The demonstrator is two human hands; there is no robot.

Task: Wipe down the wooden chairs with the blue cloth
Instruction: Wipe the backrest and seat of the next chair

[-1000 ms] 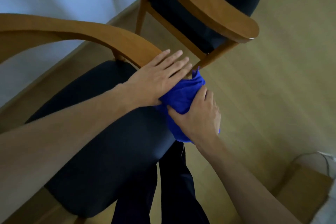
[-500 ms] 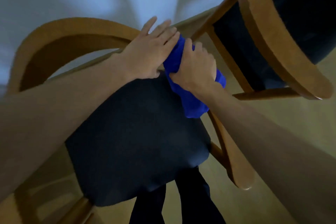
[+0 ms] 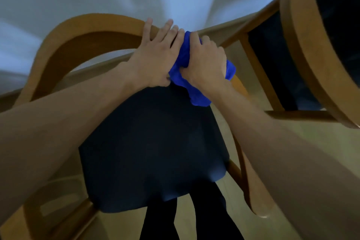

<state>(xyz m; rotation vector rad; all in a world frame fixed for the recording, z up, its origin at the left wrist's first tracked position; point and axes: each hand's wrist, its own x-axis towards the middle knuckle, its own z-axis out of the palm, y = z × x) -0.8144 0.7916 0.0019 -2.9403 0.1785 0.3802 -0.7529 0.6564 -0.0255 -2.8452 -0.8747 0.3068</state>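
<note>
Head view: right hand (image 3: pixel 204 60) grips blue cloth (image 3: pixel 194 87); left hand (image 3: pixel 155 60) lies flat-fingered on chair rail (image 3: pixel 93 23).

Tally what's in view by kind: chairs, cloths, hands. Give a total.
Wooden chairs: 2, the near chair and the far chair
Blue cloth: 1
Hands: 2, the left hand and the right hand
Total: 5

Both bare forearms reach forward; the left hand (image 3: pixel 153 60) lies flat with fingers extended, the right hand (image 3: pixel 204 62) beside it, fingers curled tight.
</note>
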